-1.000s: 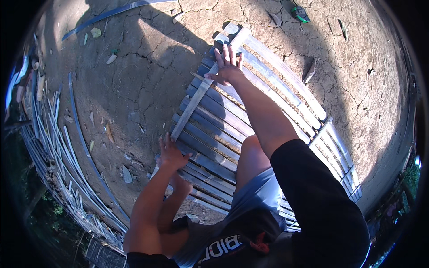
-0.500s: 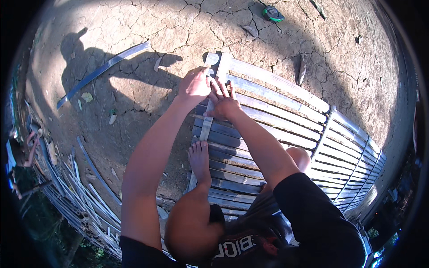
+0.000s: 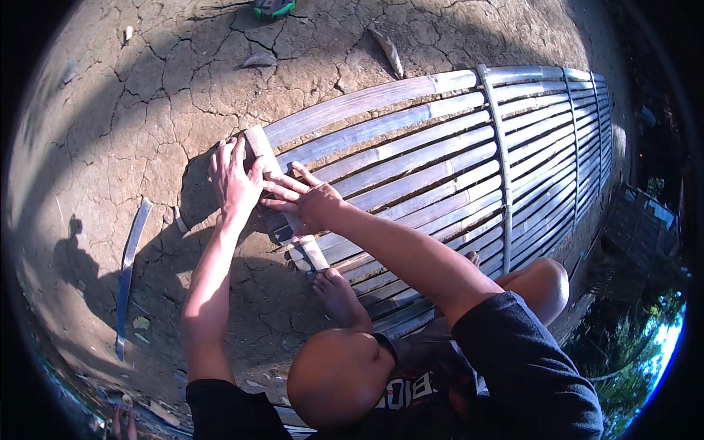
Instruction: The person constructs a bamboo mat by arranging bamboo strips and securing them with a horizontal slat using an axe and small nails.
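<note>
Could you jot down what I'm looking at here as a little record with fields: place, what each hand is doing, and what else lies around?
Place: cracked dry earth, outdoors, in sun and shadow
Main thing: mat of long bamboo slats lying flat on the ground
Cross strip: flat bamboo strip laid across the slat ends
Left hand: pressed on the cross strip near its upper end
Right hand: fingers spread over the strip and slats
Foot: bare, resting on the mat's near edge
Loose piece: long slat on the ground to the left
Far off: green object at the top edge
</note>
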`<state>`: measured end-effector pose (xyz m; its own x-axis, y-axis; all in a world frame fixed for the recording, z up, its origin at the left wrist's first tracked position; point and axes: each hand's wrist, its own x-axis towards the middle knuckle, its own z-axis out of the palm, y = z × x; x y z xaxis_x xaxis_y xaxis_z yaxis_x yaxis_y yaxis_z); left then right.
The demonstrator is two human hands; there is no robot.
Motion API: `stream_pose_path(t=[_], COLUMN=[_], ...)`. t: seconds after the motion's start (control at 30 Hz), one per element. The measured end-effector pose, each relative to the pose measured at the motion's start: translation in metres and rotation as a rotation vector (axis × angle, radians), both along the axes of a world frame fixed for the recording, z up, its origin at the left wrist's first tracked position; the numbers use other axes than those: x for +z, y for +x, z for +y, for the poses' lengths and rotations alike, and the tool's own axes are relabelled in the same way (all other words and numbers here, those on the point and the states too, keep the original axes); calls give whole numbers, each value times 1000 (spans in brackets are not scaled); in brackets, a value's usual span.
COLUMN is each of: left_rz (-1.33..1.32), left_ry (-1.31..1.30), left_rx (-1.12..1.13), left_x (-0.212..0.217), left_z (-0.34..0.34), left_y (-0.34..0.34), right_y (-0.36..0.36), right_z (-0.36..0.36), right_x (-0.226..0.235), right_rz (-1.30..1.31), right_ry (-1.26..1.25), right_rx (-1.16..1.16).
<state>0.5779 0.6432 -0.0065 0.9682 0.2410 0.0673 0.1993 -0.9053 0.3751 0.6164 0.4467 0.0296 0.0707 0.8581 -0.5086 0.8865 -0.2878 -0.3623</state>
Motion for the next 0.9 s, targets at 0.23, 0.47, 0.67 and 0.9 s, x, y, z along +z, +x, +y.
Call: stream_pose_path(t=[0.23,0.47,0.67,0.9], left_rz=[62,174,202,260], left_ry=[19,-56,-104,-75], left_rx=[-108,-141,-76,20], left_x=[8,8,9,28], left_z=[9,12,-2,-4], left_y=[3,13,14,26], right_y=[-11,9,59,86], right_z=[3,-7,-7,1], right_x=[-2,10,-6,-28], right_rz=[-125,167,-46,-72], right_ry=[-8,100,523,519], right_rx=[1,-110,-643,-635])
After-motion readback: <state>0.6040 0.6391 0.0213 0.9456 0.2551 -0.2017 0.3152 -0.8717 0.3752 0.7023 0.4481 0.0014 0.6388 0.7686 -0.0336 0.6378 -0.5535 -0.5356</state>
